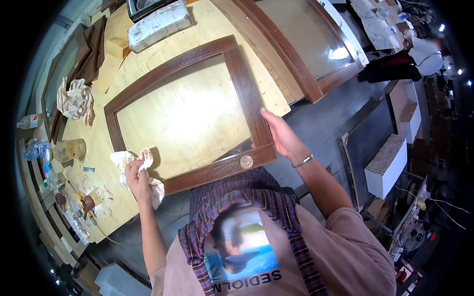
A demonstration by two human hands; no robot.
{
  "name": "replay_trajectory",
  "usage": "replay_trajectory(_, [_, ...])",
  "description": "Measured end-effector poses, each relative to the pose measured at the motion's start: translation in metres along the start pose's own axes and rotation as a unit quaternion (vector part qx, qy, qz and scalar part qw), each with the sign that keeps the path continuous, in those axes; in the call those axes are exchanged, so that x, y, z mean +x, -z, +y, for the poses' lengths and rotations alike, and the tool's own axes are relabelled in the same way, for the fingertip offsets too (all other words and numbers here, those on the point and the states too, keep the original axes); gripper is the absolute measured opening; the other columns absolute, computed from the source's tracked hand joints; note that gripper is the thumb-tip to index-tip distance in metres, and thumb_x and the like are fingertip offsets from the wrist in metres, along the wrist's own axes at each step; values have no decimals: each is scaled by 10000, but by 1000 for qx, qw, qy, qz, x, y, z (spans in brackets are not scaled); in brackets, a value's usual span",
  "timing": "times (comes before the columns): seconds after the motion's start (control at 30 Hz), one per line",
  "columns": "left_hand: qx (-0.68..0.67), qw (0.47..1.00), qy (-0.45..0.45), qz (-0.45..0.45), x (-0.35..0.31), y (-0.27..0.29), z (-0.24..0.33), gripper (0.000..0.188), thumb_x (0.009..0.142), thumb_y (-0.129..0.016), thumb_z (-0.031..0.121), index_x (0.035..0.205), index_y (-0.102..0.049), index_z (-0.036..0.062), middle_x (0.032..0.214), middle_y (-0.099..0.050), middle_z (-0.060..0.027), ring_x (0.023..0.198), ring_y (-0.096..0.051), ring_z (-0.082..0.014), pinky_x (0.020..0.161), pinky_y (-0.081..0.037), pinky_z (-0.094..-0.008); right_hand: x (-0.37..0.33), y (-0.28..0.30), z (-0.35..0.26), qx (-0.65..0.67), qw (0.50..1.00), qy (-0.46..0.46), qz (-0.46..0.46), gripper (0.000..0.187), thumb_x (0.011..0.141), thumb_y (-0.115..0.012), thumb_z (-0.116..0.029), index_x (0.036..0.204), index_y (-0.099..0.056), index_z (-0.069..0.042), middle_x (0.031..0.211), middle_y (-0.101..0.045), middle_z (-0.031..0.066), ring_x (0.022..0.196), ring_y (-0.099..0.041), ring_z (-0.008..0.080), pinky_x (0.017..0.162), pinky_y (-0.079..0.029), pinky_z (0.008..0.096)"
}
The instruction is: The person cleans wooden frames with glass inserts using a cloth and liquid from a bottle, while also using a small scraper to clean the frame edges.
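Note:
A brown wooden cabinet door frame (247, 101) lies tilted across the pale plywood tabletop, its near right corner sticking out past the edge. The tabletop shows through its wide middle; whether a glass pane fills it is hard to tell. On the near rail sits a round, shiny disc (246, 161). My right hand (280, 133) grips the frame's right side, thumb on top and fingertips underneath. A crumpled white cloth (157, 190) is bunched in my left hand (138, 181), pressed against the frame's near left corner.
Another crumpled cloth (75, 101) lies at the left, beside stacked brown frames (74, 69). Jars (69, 150) and bottles (35, 151) stand along the left edge. A wrapped white block (160, 24) sits at the back. A glazed brown door (340, 79) rests at the far right; a person (419, 59) is beyond.

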State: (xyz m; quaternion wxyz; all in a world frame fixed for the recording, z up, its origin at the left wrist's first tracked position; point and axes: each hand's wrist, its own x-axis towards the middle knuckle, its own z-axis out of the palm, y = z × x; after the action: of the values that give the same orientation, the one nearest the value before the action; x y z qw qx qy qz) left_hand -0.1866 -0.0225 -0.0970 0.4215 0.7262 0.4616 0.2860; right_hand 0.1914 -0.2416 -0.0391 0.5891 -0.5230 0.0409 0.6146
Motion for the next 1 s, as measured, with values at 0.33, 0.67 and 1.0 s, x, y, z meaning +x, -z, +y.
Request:
replay_trajectory(0.33, [-68, 984, -134, -98, 36, -47, 90, 329, 783, -491, -23, 1069, -652, 7, 1147, -600, -140, 1121, -558, -253, 969, -432, -358, 1, -58, -33, -117, 979, 107, 130, 370, 1011, -460, -337, 1055, -578, 11, 869, -643, 122, 718, -658, 210, 564, -536, 334])
replay_trajectory(0.67, [121, 897, -391, -169, 10, -3, 80, 367, 652, -571, 36, 983, -723, 80, 1092, -682, -40, 985, -585, -289, 904, -440, -418, -17, -111, -56, -170, 954, 228, 90, 384, 1018, -471, -318, 963, -580, 46, 756, -596, 97, 572, -646, 188, 476, -524, 279])
replay_trajectory(1.0, [79, 874, -441, -187, 19, -57, 180, 495, 638, -701, 113, 1132, -670, 112, 1254, -596, -51, 919, -550, -240, 819, -394, -378, -31, -146, -65, -195, 938, 279, 60, 343, 1008, -479, -272, 902, -595, 32, 733, -629, 95, 558, -633, 168, 504, -508, 278])
